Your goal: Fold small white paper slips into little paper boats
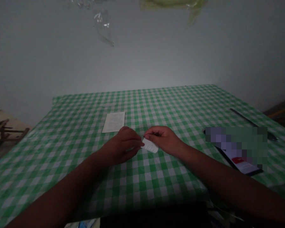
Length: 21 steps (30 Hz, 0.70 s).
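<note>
Both hands meet near the middle of the desk (61,152), which is covered in a green-and-white checked cloth. Left hand (123,144) and right hand (162,139) pinch the same small white folded paper (150,145), one from each side. Left fingertips close on its left edge, right fingers curl over its top right. The paper sits low, at or just above the cloth; can't tell if it touches. Both hands closed on it, knuckles up, wrists resting on or close to the desk.

Beyond the left hand, near it but apart, a printed white sheet (114,122) lies flat on the cloth, text too small to read.

Right side of the desk: a phone (245,164) lies face up with its screen lit, showing a red block; its upper part is blurred out. Farther right, a thin dark stick-like item (243,116) lies at an angle near the desk edge; can't tell what it is.

Far left, off the desk, part of a wooden chair frame (4,133). Plain pale wall (142,57) behind the desk. Clear plastic (103,25) and something yellow-green (175,4) hang in at the top edge. Scene is dim
</note>
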Motion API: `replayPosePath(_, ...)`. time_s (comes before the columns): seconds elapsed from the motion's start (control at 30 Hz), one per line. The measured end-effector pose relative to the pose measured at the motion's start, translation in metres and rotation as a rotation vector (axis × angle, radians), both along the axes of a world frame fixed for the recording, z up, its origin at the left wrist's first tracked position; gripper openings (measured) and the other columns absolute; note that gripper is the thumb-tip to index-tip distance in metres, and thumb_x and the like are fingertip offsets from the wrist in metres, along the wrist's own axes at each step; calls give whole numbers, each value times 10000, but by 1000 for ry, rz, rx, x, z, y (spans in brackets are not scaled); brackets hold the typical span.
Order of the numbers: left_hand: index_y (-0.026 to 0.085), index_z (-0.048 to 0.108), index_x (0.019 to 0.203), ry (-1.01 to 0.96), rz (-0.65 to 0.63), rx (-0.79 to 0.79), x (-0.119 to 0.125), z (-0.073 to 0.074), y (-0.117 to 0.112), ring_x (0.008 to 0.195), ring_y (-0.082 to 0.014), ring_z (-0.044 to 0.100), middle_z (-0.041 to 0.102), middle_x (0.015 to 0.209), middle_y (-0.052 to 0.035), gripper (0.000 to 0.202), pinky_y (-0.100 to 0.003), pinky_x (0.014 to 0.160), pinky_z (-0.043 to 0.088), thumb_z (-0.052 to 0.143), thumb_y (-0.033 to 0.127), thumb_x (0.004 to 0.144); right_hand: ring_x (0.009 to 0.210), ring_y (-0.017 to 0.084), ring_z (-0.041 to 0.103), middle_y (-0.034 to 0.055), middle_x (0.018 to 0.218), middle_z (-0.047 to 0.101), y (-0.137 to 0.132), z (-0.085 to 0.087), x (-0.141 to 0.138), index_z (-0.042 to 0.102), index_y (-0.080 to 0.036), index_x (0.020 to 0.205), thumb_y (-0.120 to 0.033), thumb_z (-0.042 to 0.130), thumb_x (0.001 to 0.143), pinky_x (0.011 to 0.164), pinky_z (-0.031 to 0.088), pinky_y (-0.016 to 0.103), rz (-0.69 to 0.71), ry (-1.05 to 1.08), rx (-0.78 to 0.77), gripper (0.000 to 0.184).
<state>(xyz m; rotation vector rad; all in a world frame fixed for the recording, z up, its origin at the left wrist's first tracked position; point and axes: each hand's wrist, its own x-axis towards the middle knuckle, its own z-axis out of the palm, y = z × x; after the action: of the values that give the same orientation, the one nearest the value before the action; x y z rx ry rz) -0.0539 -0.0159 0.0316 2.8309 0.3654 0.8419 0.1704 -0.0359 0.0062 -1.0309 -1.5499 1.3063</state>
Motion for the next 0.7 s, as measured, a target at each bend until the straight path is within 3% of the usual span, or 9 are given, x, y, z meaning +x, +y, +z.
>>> replayPosePath(0.23,253,642,992,-13,50,46,0,2,-3,943,-187,615,686,1030,-42,151,-375,854,475,604,148,891,685,118,610,-9,765,677,1,-2,-1,699,-203,825,-312,615,878,610,477,247,18,-55,76,147)
replayPosePath(0.43,212,625,990,-14,117,42,2,4,-3,923,-189,635,702,981,-45,141,-392,868,470,598,118,888,905,167,634,31,932,678,-3,3,1,677,-222,979,-272,597,899,846,497,343,-116,-222,433,123)
replayPosePath(0.57,201,647,977,-65,229,29,3,1,-1,907,-182,643,700,952,-47,118,-356,830,497,596,137,892,919,203,607,43,933,676,-8,9,1,645,-234,984,-256,636,866,856,467,387,-84,-384,672,121)
replayPosePath(0.7,198,645,994,-105,257,-10,6,-4,-4,876,-171,651,701,918,-42,102,-334,805,521,612,175,901,935,228,586,54,933,677,-10,8,-1,641,-226,968,-278,645,865,854,432,413,-89,-534,763,115)
